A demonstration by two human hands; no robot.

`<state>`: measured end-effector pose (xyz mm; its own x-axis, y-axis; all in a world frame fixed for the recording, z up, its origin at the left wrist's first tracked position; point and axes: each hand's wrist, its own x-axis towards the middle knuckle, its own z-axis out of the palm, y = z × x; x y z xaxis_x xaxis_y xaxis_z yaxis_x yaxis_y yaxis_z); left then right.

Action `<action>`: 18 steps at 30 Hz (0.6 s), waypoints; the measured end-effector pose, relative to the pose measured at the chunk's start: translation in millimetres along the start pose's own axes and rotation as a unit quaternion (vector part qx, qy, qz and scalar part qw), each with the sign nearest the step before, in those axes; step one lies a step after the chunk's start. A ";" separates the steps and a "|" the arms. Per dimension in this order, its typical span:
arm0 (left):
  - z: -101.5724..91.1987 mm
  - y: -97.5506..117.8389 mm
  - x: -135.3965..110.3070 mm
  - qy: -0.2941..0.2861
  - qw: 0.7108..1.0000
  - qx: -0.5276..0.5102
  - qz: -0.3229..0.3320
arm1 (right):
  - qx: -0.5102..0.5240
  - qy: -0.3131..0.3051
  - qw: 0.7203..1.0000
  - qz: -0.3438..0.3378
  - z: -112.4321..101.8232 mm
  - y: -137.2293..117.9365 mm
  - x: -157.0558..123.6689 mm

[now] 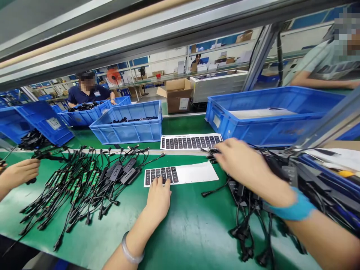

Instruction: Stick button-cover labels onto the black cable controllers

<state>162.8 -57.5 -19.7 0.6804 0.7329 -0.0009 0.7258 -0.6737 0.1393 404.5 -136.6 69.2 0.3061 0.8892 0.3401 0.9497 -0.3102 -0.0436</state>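
Observation:
My left hand [157, 198] rests on the green table, fingertips pressing the near edge of a white sticker sheet [194, 173] that carries a row of black labels [161, 175]. My right hand [239, 159] reaches left over a heap of black cabled controllers [247, 210], its fingers pinched together near a second label sheet [191, 142]; what they pinch is too small to make out. A blue band sits on my right wrist.
A pile of black cables with green boards [81, 180] lies at left, with another person's hand [19, 173] beside it. Blue bins [128, 123] [270, 112] stand behind the sheets. Other people sit at the far left and upper right. A cardboard box [177, 95] stands beyond.

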 end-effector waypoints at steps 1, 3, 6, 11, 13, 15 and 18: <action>-0.5 0.5 0.1 -0.001 1.000 0.003 0.000 | 0.049 -0.026 0.998 -0.036 14.0 -16.6 5.4; -1.9 1.2 0.3 -0.002 1.000 0.008 -0.001 | 0.175 -0.078 0.977 -0.093 45.6 -47.6 14.0; -3.5 2.3 0.7 -0.005 1.000 0.015 -0.007 | 0.235 -0.078 0.963 -0.107 83.1 -76.6 20.4; -2.6 4.5 1.9 -0.014 1.000 0.024 -0.013 | 0.323 -0.052 0.937 -0.119 97.0 -82.1 20.0; -4.5 2.9 4.3 -0.016 0.999 0.025 -0.015 | 0.359 -0.037 0.925 -0.122 92.5 -75.4 17.9; -10.6 -3.9 7.8 -0.010 0.999 0.027 -0.033 | 0.425 -0.001 0.900 -0.093 86.0 -66.0 14.6; -27.0 -27.5 11.3 0.031 0.991 0.047 -0.122 | 0.567 0.044 0.823 -0.009 76.7 -51.6 7.6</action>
<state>147.8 -28.1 3.2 0.4773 0.8780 0.0370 0.8766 -0.4786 0.0497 362.9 -88.0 2.0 0.3334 0.8468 0.4146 0.4213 0.2596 -0.8690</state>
